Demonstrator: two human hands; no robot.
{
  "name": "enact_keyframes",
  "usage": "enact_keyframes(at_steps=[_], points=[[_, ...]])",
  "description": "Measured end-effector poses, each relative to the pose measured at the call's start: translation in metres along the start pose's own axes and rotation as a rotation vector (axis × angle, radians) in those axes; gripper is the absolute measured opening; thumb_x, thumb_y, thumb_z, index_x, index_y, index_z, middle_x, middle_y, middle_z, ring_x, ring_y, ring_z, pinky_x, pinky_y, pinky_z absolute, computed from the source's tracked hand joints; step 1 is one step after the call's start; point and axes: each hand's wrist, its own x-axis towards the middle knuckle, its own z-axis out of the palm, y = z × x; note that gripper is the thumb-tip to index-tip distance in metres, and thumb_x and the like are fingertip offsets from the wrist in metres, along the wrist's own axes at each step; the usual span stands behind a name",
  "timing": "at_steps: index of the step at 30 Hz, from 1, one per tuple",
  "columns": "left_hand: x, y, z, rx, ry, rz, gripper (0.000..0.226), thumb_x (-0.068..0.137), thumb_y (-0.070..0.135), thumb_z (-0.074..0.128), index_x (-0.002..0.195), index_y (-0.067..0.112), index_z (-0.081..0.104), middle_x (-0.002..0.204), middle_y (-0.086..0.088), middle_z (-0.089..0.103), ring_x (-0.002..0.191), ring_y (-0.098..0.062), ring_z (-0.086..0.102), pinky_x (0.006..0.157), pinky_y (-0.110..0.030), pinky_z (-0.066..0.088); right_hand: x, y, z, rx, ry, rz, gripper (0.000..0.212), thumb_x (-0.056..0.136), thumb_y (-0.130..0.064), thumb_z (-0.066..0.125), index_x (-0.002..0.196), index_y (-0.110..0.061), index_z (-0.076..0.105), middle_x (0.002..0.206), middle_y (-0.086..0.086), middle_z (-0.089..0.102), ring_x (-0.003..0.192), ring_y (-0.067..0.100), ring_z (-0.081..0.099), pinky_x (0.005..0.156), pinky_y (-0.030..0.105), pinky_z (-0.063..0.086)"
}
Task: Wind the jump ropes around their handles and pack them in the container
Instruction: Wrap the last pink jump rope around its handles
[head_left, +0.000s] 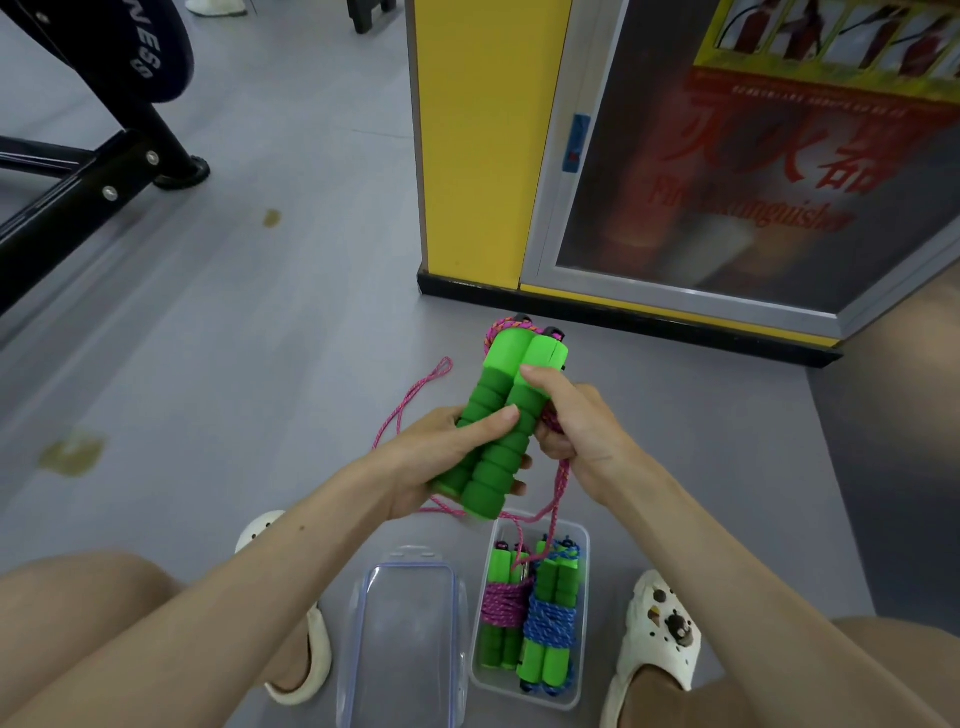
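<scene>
Jump rope handles (498, 415), two green foam grips, are held side by side above the floor, just over the container (482, 674). Fingers of the left hand (441, 457) wrap around the pair; fingers of the right hand (576, 431) pinch the pink cord (504, 328) beside them. Step in hand: winding, apparently just starting, since much cord hangs loose. The next move likely calls for passing the cord around both handles under tension. Two wound ropes (550, 623) already lie in the container
</scene>
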Motion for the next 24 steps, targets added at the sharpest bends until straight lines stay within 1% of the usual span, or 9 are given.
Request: enact_keyframes(at_steps=[2, 5, 8, 12, 16, 19, 21, 22, 24], points=[[0.0, 0.001, -0.001, 0.004, 0.02, 0.046, 0.06, 0.074, 0.045, 0.065, 0.119, 0.006, 0.06, 0.107, -0.019, 0.07, 0.087, -0.034, 0.07, 0.078, -0.042, 0.058, 0.002, -0.001, 0.002, 0.02, 0.017, -0.025, 0.032, 0.088, -0.04, 0.056, 0.071, -0.014, 0.05, 0.051, 0.001, 0.028, 0.039, 0.009, 0.022, 0.041, 0.022, 0.017], [-0.003, 0.004, 0.001, -0.033, 0.021, 0.066, 0.056, 0.075, 0.039, 0.066, 0.118, 0.004, 0.06, 0.106, -0.021, 0.07, 0.082, -0.034, 0.07, 0.075, -0.039, 0.059, 0.004, -0.002, 0.003, 0.047, 0.034, -0.052, 0.033, 0.09, -0.038, 0.054, 0.067, -0.014, 0.051, 0.048, -0.001, 0.03, 0.039, 0.009, 0.024, 0.043, 0.024, 0.018], [-0.003, 0.004, 0.002, -0.071, 0.014, 0.071, 0.054, 0.075, 0.034, 0.067, 0.118, 0.002, 0.06, 0.107, -0.023, 0.069, 0.082, -0.034, 0.07, 0.075, -0.038, 0.059, 0.005, -0.001, 0.003, 0.045, 0.037, -0.061, 0.036, 0.091, -0.04, 0.052, 0.065, -0.015, 0.052, 0.05, 0.001, 0.031, 0.04, 0.01, 0.024, 0.044, 0.025, 0.018], [-0.003, 0.003, 0.004, -0.111, 0.008, 0.087, 0.051, 0.075, 0.028, 0.067, 0.117, 0.001, 0.06, 0.109, -0.025, 0.067, 0.086, -0.035, 0.069, 0.079, -0.039, 0.058, 0.005, -0.002, 0.003, 0.042, 0.046, -0.075, 0.034, 0.092, -0.04, 0.051, 0.079, -0.009, 0.054, 0.05, 0.001, 0.03, 0.04, 0.01, 0.024, 0.043, 0.023, 0.019], [-0.001, -0.001, 0.003, -0.132, 0.049, 0.103, 0.045, 0.076, 0.025, 0.068, 0.114, 0.002, 0.061, 0.104, -0.024, 0.069, 0.088, -0.035, 0.069, 0.079, -0.039, 0.057, 0.004, -0.004, 0.002, 0.008, 0.025, -0.111, 0.035, 0.093, -0.039, 0.053, 0.067, -0.015, 0.054, 0.047, -0.003, 0.035, 0.041, 0.008, 0.027, 0.043, 0.022, 0.021], [0.001, -0.004, 0.003, -0.1, 0.107, 0.114, 0.031, 0.082, 0.017, 0.069, 0.109, 0.002, 0.063, 0.096, -0.021, 0.071, 0.082, -0.031, 0.07, 0.073, -0.037, 0.059, 0.003, -0.004, 0.003, -0.094, 0.027, -0.173, 0.036, 0.094, -0.04, 0.052, 0.068, -0.016, 0.053, 0.045, -0.007, 0.039, 0.038, 0.005, 0.031, 0.04, 0.017, 0.025], [0.001, -0.006, 0.004, -0.032, 0.136, 0.125, 0.023, 0.084, 0.013, 0.069, 0.104, 0.003, 0.064, 0.092, -0.018, 0.072, 0.078, -0.03, 0.07, 0.07, -0.036, 0.059, 0.003, -0.002, 0.004, -0.145, 0.066, -0.2, 0.037, 0.093, -0.043, 0.051, 0.067, -0.016, 0.051, 0.041, -0.013, 0.042, 0.035, 0.001, 0.037, 0.039, 0.013, 0.029], [0.002, -0.007, 0.006, -0.019, 0.139, 0.127, 0.022, 0.084, 0.013, 0.07, 0.103, 0.003, 0.064, 0.09, -0.018, 0.072, 0.077, -0.03, 0.07, 0.07, -0.036, 0.059, 0.004, -0.002, 0.004, -0.154, 0.093, -0.207, 0.039, 0.093, -0.044, 0.052, 0.066, -0.016, 0.051, 0.04, -0.013, 0.043, 0.035, 0.0, 0.039, 0.039, 0.013, 0.031], [0.002, -0.007, 0.009, -0.03, 0.135, 0.115, 0.022, 0.084, 0.013, 0.07, 0.103, 0.002, 0.064, 0.09, -0.017, 0.071, 0.077, -0.03, 0.07, 0.068, -0.036, 0.059, 0.006, 0.001, 0.003, -0.186, 0.147, -0.216, 0.043, 0.091, -0.047, 0.053, 0.063, -0.014, 0.052, 0.047, -0.009, 0.046, 0.042, 0.003, 0.043, 0.045, 0.019, 0.034]])
